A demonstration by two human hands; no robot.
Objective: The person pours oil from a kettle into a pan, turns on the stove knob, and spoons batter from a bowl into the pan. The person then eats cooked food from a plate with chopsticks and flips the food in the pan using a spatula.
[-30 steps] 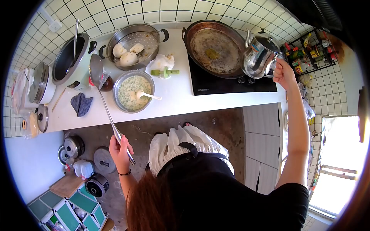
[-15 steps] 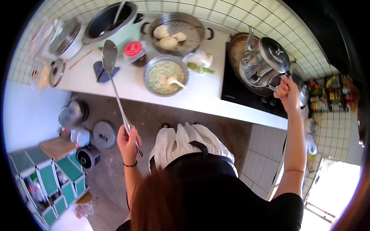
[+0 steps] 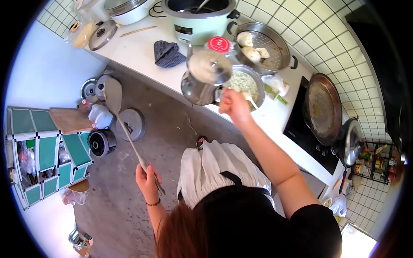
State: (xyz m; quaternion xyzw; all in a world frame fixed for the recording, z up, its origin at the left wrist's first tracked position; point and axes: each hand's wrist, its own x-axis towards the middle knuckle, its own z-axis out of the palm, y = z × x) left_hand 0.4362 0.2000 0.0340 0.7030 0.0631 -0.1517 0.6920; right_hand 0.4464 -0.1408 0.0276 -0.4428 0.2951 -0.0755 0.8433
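Note:
My left hand (image 3: 147, 178) is closed round the handle of a long metal spatula (image 3: 113, 98), its broad blade held out over the floor. In my right hand (image 3: 235, 105) is the handle of a shiny metal kettle (image 3: 198, 89), raised at the counter's front edge. The kettle partly covers a metal bowl (image 3: 261, 88) of pale batter with green bits, where a white spoon (image 3: 251, 101) rests. Behind the kettle a jar with a red lid (image 3: 219, 44) shows. A dark folded cloth (image 3: 168, 54) lies to its left.
A green rice cooker (image 3: 200, 26) and a steamer pan (image 3: 280, 49) holding several pale buns stand at the back. On the right, a wide frying pan (image 3: 322, 107) sits on the black stove (image 3: 297, 122). Pots and a grey lid (image 3: 132, 124) are on the floor.
My right hand has carried the kettle left from above the frying pan to beside the batter bowl. The spatula has swung left, off the counter. My view has turned.

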